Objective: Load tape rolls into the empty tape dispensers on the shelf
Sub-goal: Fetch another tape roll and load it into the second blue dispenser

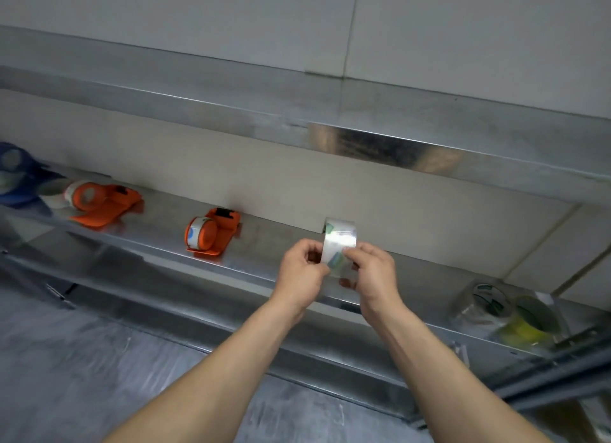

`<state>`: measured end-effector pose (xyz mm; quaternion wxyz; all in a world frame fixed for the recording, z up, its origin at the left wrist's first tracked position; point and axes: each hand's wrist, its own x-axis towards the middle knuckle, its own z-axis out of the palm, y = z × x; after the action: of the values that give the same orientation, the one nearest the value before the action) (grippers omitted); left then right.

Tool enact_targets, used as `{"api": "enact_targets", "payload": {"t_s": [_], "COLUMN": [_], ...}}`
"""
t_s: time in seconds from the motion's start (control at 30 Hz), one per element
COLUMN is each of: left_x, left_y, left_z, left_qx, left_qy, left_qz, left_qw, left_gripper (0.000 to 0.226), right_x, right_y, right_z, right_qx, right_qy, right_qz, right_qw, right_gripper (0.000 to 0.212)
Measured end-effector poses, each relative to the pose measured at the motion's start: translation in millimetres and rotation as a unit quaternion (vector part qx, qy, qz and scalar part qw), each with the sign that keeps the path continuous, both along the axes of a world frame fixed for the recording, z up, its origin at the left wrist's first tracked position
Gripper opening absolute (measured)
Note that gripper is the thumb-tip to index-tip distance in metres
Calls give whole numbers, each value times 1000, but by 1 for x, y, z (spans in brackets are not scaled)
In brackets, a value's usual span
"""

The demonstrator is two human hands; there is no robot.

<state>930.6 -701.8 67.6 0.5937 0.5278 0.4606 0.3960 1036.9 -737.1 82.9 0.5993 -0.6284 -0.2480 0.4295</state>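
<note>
Both hands are up at the stainless steel shelf (264,244), holding one clear tape roll with a shiny wound face (339,241) upright just above the shelf surface, right of centre. Left hand (302,267) pinches the roll's left side with fingers curled in, probably just to stop it turning. Right hand (375,272) pinches the near lower edge of the winding with thumb and fingertips. Looks like it's finding or lifting the free tape end, but that's too small to confirm. It would make sense: the end needs to be loose before the roll goes on a hub. The nearest orange plastic tape dispenser (211,234) sits left of the hands on the same shelf and already carries a roll. A second orange plastic dispenser (102,201) further left is also loaded. The blue dispenser (16,175) at the far left edge is blurred but seems loaded. No empty dispenser in view, so the target for this roll is unclear. Spare stock is near right: clear rolls (479,305) and a yellow roll (525,325), bunched together on the right hand's side.
</note>
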Motion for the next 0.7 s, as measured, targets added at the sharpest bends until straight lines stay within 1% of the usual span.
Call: {"api": "enact_targets", "payload": {"t_s": [0.07, 0.1, 0.2, 0.43, 0.57, 0.6, 0.67, 0.7], "left_x": [-19, -28, -54, -101, -126, -133, -146, -152], "left_y": [-3, -4, -8, -29, -39, -41, -44, -45], "left_z": [1, 1, 1, -2, 10, 13, 13, 11], "left_qx": [-7, -9, -5, -18, -29, -33, -48, -59], "left_qy": [-20, -26, -33, -52, -73, -79, -75, -62], "left_qz": [9, 14, 26, 58, 121, 138, 165, 177], "left_qw": [1000, 1000, 999, 997, 990, 987, 982, 980], "left_gripper": [28, 29, 33, 34, 32, 30, 22, 18], "right_x": [-22, -34, -62, -103, -126, -131, -143, -148], "right_y": [-4, -6, -11, -23, -26, -26, -24, -24], "right_z": [1, 1, -4, -8, -5, -6, -7, -7], "right_qx": [7, 10, 24, 25, 40, 45, 60, 62], "right_qy": [-17, -24, -20, -56, -65, -72, -71, -62], "right_qz": [23, 29, 37, 101, 163, 177, 207, 220], "right_qw": [1000, 999, 999, 993, 984, 981, 974, 972], "right_gripper": [12, 12, 21, 23, 20, 24, 40, 42]}}
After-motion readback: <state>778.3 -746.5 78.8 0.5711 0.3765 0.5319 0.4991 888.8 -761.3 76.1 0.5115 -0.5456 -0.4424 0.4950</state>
